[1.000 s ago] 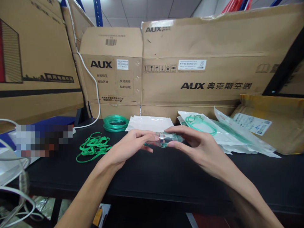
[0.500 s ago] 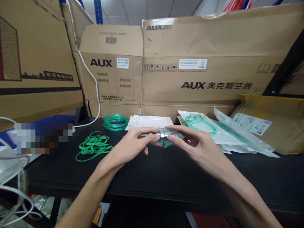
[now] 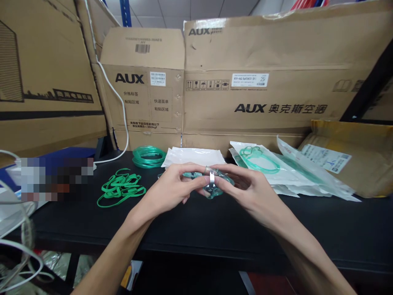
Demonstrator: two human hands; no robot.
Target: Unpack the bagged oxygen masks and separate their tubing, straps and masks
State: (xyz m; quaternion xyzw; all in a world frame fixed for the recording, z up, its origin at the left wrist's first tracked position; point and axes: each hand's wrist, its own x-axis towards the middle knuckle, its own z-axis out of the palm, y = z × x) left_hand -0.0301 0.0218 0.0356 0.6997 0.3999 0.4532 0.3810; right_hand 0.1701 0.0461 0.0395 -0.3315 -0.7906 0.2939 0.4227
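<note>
Between my two hands, above the black tabletop, is a clear green plastic oxygen mask (image 3: 214, 193) with a shiny metal nose strip (image 3: 211, 179). My left hand (image 3: 175, 184) grips its left side, thumb against the metal strip. On the other side my right hand (image 3: 247, 184) is closed on the mask, its thumb at the strip's right edge. Fingers cover much of the mask. Left of my hands lies a loose tangle of flat green elastic strap (image 3: 121, 190). Behind it sits a coil of clear green tubing (image 3: 149, 157).
A white packet (image 3: 193, 155) lies behind my hands. To the right are stacked clear-and-white packets (image 3: 260, 162) with green tubing inside, beside a taped brown parcel (image 3: 353, 159). Tall cardboard sheets (image 3: 276, 53) stand along the back. White cables (image 3: 121, 94) hang at left.
The mask has turned in my hands, so the metal strip now stands more upright and slightly further right. Both thumbs have shifted a little with it. The view has moved slightly.
</note>
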